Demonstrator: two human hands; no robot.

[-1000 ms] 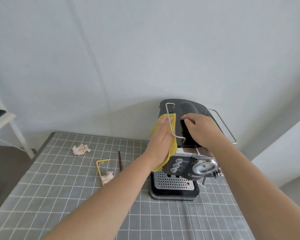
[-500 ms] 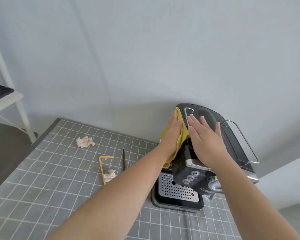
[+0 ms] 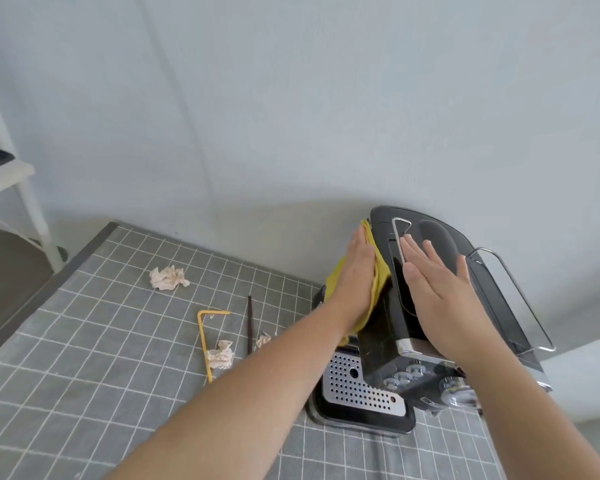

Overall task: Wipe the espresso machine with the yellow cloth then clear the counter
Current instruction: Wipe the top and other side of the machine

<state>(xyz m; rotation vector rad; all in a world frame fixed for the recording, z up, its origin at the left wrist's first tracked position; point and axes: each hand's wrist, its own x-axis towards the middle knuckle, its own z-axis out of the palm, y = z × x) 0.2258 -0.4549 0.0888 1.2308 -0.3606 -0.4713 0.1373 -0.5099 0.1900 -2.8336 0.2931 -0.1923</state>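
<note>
A black and chrome espresso machine stands at the right of the counter against the wall. My left hand presses the yellow cloth flat against the machine's left side, fingers straight. On the machine's top lies my right hand, flat with fingers spread, holding nothing. On the grey checked counter lie a crumpled paper ball, a bent yellow straw, a dark stick and two smaller paper scraps.
The machine's perforated drip tray juts toward me. A chrome wire rail runs along the machine's right top edge. A white rack stands at the far left beyond the counter edge. A pale wall rises behind.
My left hand with the cloth has slid up the machine's left side toward the back. My right hand went from gripping the top to lying flat on it. The view shifted left.
</note>
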